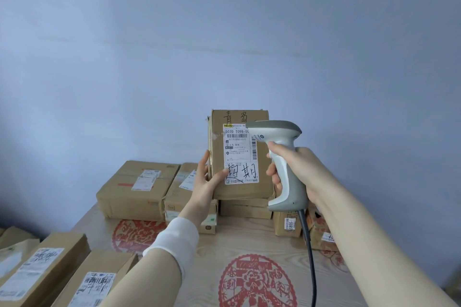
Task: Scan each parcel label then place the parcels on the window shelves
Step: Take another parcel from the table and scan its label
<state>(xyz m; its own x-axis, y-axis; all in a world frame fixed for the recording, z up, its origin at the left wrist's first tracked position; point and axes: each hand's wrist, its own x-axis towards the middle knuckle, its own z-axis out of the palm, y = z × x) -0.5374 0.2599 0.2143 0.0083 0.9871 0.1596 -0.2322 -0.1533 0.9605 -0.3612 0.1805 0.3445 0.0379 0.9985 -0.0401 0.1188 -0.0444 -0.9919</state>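
Cardboard parcel, seemingly sealed, upright in left hand; scanner in right hand.

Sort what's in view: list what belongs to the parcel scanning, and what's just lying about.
Belongs to the job:
- upright parcel, held by the left hand
- its label
- scanner, gripped by the right hand, pointed at the label
- other parcels on the table

Just there:
- red paper-cut motifs on the tabletop
- blue wall
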